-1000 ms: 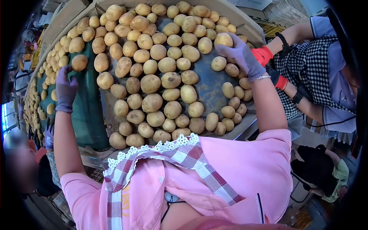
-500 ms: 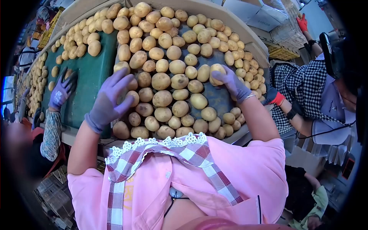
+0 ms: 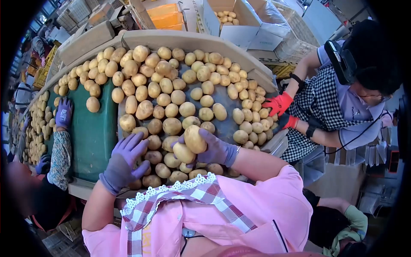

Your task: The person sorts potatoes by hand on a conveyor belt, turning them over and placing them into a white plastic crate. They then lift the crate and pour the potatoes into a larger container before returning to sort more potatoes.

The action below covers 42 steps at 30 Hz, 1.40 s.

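Many potatoes (image 3: 171,110) cover the grey sorting surface. Purple gloves cover both of my hands. My left hand (image 3: 125,163) rests over potatoes at the near left of the pile, its fingers spread and nothing gripped. Nearer the middle, my right hand (image 3: 214,150) is closed on potatoes: a large one (image 3: 195,139) is held up against the thumb side, and another (image 3: 183,153) sits beside it by the fingertips. Some of the right fingers are hidden behind these two potatoes.
A green belt (image 3: 92,132) lies left, with a co-worker's purple glove (image 3: 64,113) at its edge. On the right, a co-worker's red gloves (image 3: 279,104) touch potatoes. A raised rim (image 3: 252,64) borders the far side, with cardboard boxes (image 3: 233,32) beyond it.
My right hand has moved left and nearer my body, now with two potatoes. My left hand stays spread over the pile. The view has shifted, and the right co-worker's gloves are now at the potatoes.
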{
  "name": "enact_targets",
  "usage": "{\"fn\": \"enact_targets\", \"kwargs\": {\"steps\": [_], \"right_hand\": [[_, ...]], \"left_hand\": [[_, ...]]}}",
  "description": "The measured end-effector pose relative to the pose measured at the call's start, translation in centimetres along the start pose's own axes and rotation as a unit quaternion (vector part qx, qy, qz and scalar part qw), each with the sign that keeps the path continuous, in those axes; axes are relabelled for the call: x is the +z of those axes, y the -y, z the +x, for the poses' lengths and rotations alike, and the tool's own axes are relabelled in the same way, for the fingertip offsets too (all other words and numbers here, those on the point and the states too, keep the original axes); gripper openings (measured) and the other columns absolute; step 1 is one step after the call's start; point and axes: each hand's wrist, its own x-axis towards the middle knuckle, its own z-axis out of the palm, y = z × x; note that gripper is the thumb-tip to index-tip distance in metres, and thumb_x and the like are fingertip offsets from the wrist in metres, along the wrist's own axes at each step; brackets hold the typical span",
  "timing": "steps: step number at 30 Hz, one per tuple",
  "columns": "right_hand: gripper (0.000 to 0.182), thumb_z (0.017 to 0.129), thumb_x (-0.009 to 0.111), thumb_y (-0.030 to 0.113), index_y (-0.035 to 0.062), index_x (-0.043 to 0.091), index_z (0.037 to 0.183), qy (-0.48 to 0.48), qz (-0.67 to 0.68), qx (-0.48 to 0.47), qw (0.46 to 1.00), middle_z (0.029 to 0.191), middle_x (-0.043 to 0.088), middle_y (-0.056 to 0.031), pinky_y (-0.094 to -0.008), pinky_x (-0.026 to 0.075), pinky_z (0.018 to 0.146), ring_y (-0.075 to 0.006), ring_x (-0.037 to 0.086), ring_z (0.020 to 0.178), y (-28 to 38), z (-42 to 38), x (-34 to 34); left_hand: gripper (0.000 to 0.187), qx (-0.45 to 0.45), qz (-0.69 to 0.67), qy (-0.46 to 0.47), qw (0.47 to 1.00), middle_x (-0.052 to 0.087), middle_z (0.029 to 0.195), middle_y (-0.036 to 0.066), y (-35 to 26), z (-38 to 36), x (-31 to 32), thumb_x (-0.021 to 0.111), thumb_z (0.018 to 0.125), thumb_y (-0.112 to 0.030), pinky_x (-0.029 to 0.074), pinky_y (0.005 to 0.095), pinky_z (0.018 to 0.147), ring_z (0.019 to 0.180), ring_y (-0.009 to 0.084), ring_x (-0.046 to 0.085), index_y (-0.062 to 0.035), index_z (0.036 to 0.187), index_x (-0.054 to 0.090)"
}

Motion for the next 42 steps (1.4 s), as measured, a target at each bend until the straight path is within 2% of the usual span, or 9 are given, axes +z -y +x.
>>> {"fn": "enact_targets", "kwargs": {"steps": [4,12,15,17,20,31,36,38,42], "right_hand": [[0.064,0.088,0.062,0.062,0.0132,0.053,0.128,-0.063,-0.015,0.085,0.994,0.126,0.056,-0.0073,-0.0436,0.050,0.093,-0.0235,0.057,0.115,1.3,0.1,0.7],[0.059,0.096,0.059,0.036,0.0022,0.037,0.140,-0.456,-0.056,-0.451,0.765,0.128,0.055,-0.0146,-0.0471,0.051,0.101,-0.0342,0.052,0.123,30.6,5.2,0.6],[0.058,0.091,0.067,0.028,0.0057,0.044,0.140,-0.291,-0.350,-0.406,0.792,0.116,0.060,-0.0093,-0.0331,0.054,0.084,-0.0231,0.060,0.101,23.4,10.5,-2.7],[0.057,0.088,0.071,0.028,0.0010,0.052,0.134,-0.237,-0.564,-0.346,0.711,0.117,0.061,-0.0127,-0.0328,0.051,0.093,-0.0274,0.060,0.107,15.5,14.0,-1.3],[0.056,0.091,0.061,0.038,0.0256,0.048,0.144,-0.085,-0.935,-0.266,0.221,0.154,0.037,-0.0173,-0.0551,0.029,0.116,-0.0465,0.029,0.143,7.0,13.4,-4.3],[0.064,0.076,0.074,0.028,0.0056,0.056,0.134,-0.362,-0.851,-0.199,0.324,0.144,0.049,-0.0218,-0.0490,0.037,0.110,-0.0433,0.047,0.130,8.8,-9.4,-13.1],[0.036,0.083,0.067,0.007,0.0054,0.064,0.119,-0.199,-0.849,-0.359,0.333,0.119,0.066,-0.0181,-0.0431,0.051,0.092,-0.0361,0.063,0.108,7.8,0.6,-3.2],[0.025,0.088,0.064,0.022,0.0137,0.065,0.111,-0.205,-0.846,-0.169,0.461,0.109,0.066,-0.0162,-0.0432,0.055,0.074,-0.0328,0.067,0.090,5.0,4.7,-3.2],[0.034,0.091,0.059,0.039,0.0111,0.065,0.110,-0.210,-0.893,-0.036,0.397,0.114,0.064,-0.0184,-0.0444,0.054,0.081,-0.0368,0.066,0.097,4.1,9.0,-4.9]], "left_hand": [[0.063,-0.037,0.023,0.027,0.999,0.048,0.141,0.024,-0.6,-0.5,-0.8,0.069,0.076,-0.025,0.036,0.0538,0.109,0.129,0.0447,0.047,-0.0038,0.133,0.052],[0.061,-0.025,0.073,0.033,0.996,0.048,0.144,0.019,1.6,1.6,-1.2,0.068,0.079,-0.026,0.034,0.0562,0.111,0.132,0.0397,0.046,-0.0075,0.135,0.052],[0.061,0.008,0.114,-0.040,0.993,0.046,0.148,0.015,3.7,6.3,-0.9,0.067,0.081,-0.028,0.032,0.0573,0.112,0.133,0.0374,0.046,-0.0123,0.138,0.051],[0.060,-0.001,0.183,-0.103,0.978,0.044,0.151,0.010,6.3,9.4,0.4,0.066,0.083,-0.030,0.030,0.0579,0.113,0.135,0.0348,0.045,-0.0158,0.139,0.051],[0.060,-0.058,0.308,-0.088,0.945,0.043,0.153,0.001,11.9,9.8,1.2,0.065,0.085,-0.033,0.030,0.0597,0.111,0.136,0.0300,0.044,-0.0203,0.141,0.050],[0.054,-0.258,0.149,-0.310,0.903,0.049,0.142,0.027,22.9,-13.9,-1.2,0.069,0.087,-0.016,0.043,0.0419,0.105,0.130,0.0419,0.050,-0.0068,0.138,0.054],[0.059,-0.095,0.146,-0.250,0.952,0.046,0.145,0.023,11.0,-3.4,1.0,0.068,0.084,-0.024,0.036,0.0508,0.107,0.132,0.0400,0.046,-0.0073,0.138,0.051],[0.062,-0.008,0.148,-0.159,0.976,0.046,0.147,0.016,6.9,0.8,2.5,0.070,0.080,-0.027,0.034,0.0567,0.108,0.133,0.0371,0.045,-0.0122,0.137,0.051],[0.059,0.109,0.125,-0.080,0.983,0.054,0.137,0.012,4.3,6.5,5.7,0.072,0.079,-0.029,0.041,0.0504,0.104,0.127,0.0314,0.051,-0.0159,0.133,0.054]]}}
